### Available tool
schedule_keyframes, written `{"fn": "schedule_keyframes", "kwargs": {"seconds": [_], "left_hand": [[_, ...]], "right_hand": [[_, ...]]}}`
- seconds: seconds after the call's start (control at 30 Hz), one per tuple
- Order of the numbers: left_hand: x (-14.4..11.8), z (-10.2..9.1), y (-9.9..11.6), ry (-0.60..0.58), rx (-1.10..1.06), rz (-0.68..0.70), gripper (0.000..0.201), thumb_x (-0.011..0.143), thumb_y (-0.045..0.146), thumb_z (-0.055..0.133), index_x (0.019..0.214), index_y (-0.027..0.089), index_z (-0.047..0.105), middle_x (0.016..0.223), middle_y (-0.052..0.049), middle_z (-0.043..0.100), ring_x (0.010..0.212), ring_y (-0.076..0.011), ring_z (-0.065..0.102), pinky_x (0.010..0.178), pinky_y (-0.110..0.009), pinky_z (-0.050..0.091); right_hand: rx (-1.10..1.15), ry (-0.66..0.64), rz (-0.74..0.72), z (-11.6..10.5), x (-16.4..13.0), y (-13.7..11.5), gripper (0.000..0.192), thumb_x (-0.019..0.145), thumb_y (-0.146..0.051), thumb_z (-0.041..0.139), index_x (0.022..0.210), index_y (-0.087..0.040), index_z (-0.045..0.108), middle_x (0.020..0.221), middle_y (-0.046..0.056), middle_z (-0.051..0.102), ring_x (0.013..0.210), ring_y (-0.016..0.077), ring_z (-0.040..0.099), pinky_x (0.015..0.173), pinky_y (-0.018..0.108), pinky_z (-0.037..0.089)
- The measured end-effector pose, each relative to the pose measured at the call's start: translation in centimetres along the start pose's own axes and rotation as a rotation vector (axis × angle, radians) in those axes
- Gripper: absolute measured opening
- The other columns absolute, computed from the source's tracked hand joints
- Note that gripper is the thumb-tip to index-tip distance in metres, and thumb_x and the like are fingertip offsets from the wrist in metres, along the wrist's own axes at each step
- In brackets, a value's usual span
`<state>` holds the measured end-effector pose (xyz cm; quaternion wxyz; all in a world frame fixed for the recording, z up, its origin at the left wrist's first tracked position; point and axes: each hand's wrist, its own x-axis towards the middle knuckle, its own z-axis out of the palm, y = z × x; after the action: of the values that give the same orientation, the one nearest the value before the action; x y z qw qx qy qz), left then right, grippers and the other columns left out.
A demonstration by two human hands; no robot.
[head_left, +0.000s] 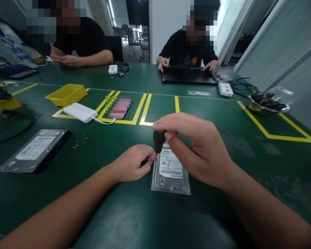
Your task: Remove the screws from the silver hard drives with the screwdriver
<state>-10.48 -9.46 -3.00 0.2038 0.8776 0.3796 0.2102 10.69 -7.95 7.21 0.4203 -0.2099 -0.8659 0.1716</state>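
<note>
A silver hard drive (171, 171) with a white printed label lies flat on the green table in front of me. My right hand (199, 148) grips a short dark screwdriver (159, 141) from above, thumb and fingers round its handle. The screwdriver stands nearly upright over the drive's left edge, its tip by that edge; the screw under it is too small to see. Curled fingers of my left hand (137, 162) press at the same edge, steadying the drive close to the tip. Part of the drive's far right side is hidden behind my right hand.
Left lies a second hard drive (32, 150), with several tiny screws (80, 141) nearby. Farther back are a yellow bin (67, 95), a white power bank (81, 112) cabled to a phone (121, 108), and a metal bowl (269, 103). Across the table, one person handles a black panel (188, 76).
</note>
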Motion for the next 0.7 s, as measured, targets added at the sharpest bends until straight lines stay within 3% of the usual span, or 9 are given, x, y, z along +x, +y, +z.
{"fn": "schedule_keyframes", "kwargs": {"seconds": [0.7], "left_hand": [[0.02, -0.06, 0.02, -0.004, 0.020, 0.007, 0.005, 0.082, 0.014, 0.051, 0.083, 0.018, 0.052, 0.077, 0.000, 0.055, 0.070, -0.0150, 0.049, 0.068, -0.028, 0.038]], "right_hand": [[-0.040, -0.006, 0.027, -0.50, -0.09, -0.02, 0.031, 0.088, -0.006, 0.049, 0.107, -0.019, 0.071, 0.103, 0.006, 0.067, 0.095, 0.0156, 0.062, 0.079, 0.032, 0.051]]}}
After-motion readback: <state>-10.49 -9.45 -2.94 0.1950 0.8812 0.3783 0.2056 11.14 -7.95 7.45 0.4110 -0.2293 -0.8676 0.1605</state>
